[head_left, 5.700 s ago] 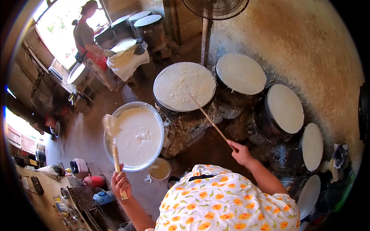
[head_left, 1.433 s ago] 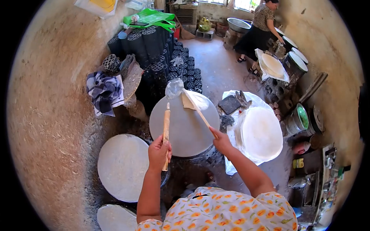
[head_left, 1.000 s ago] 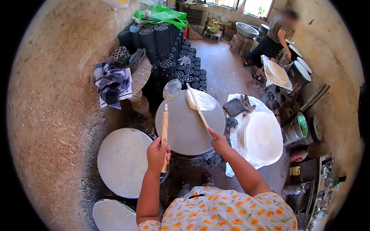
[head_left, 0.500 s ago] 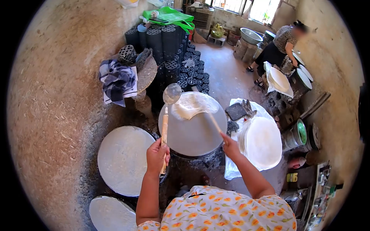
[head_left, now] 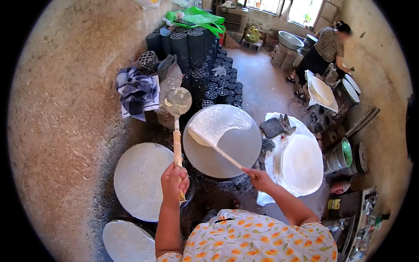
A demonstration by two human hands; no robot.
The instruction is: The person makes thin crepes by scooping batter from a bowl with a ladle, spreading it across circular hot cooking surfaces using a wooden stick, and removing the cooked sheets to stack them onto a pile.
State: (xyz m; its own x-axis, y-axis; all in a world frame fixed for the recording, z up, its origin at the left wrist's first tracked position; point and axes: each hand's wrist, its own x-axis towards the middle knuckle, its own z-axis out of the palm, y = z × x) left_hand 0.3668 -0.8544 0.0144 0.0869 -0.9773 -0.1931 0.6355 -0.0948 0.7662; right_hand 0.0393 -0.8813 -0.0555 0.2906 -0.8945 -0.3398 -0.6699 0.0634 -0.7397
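My left hand (head_left: 174,180) is wrapped round the wooden handle of a ladle (head_left: 179,102), whose round metal bowl is raised to the left of the griddle. In my right hand (head_left: 258,180) is a batter spreader (head_left: 227,157) with a thin wooden stick. Its far end reaches the left edge of the white batter (head_left: 224,118), where it merges with the batter and is hard to make out. The batter covers the far part of the round grey griddle (head_left: 240,150); the near part is bare.
Two more round griddles coated white, a nearer (head_left: 126,242) and a farther one (head_left: 144,181), stand left. On the right, a pile of thin round flatbreads (head_left: 302,163) lies on plastic beside a dark pad (head_left: 271,127). Stacked coal briquettes (head_left: 198,48) rise behind. A person (head_left: 325,50) bends over griddles far right.
The spreader has swung leftward across the griddle, and the batter now covers a wider band of its far side. The ladle has shifted slightly left. The far person's arm has moved.
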